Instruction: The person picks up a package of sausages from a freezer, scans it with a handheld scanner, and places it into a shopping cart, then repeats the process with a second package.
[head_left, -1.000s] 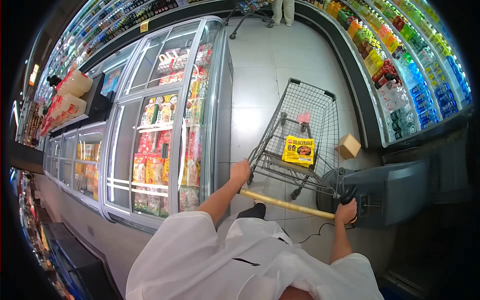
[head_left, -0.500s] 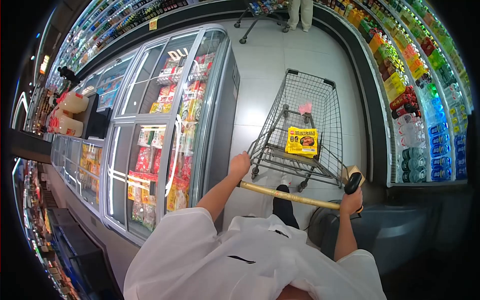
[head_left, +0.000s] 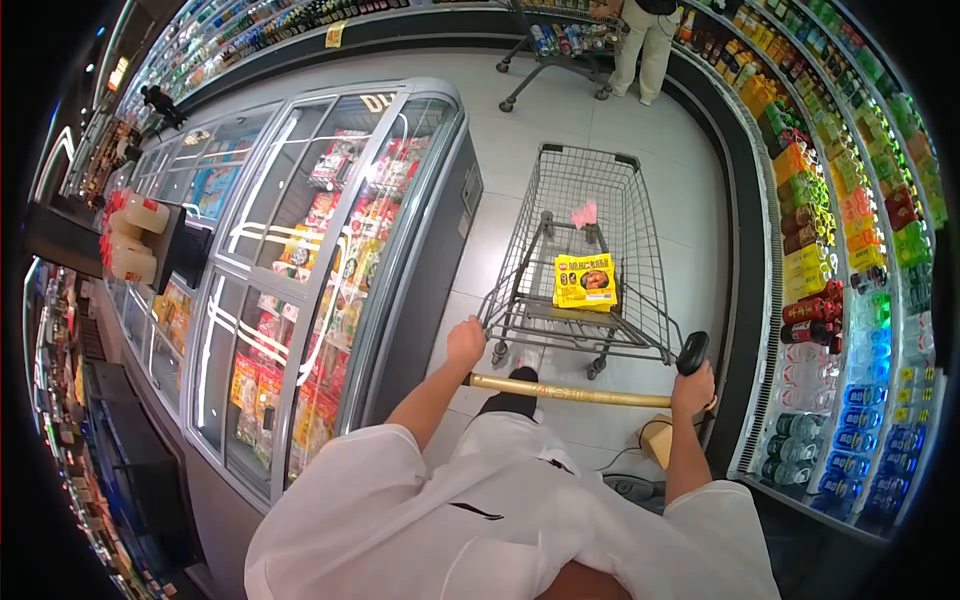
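Ahead of me stands a wire shopping cart [head_left: 648,225], with a yellow handlebar [head_left: 570,392] across its near side. My left hand [head_left: 466,345] is closed on the cart's frame by the handlebar's left end. At the right end, my right hand [head_left: 693,388] is closed round the frame, just below a rounded black piece [head_left: 692,352] whose kind I cannot make out. Yellow printed food packs [head_left: 585,282] lie in the basket towards me. A small pink piece [head_left: 584,214] shows farther forward in it.
A glass-topped freezer [head_left: 462,165] with packaged food runs along my left. Drink shelves [head_left: 850,400] curve along the right. Farther ahead are a person in light trousers [head_left: 642,50] and another cart [head_left: 560,60]. A cardboard box [head_left: 657,442] sits on the floor near my right arm.
I have moved forward along the aisle with the cart, both hands still on it. The person and the other cart ahead show larger and lower in view. The cardboard box has come nearer my body.
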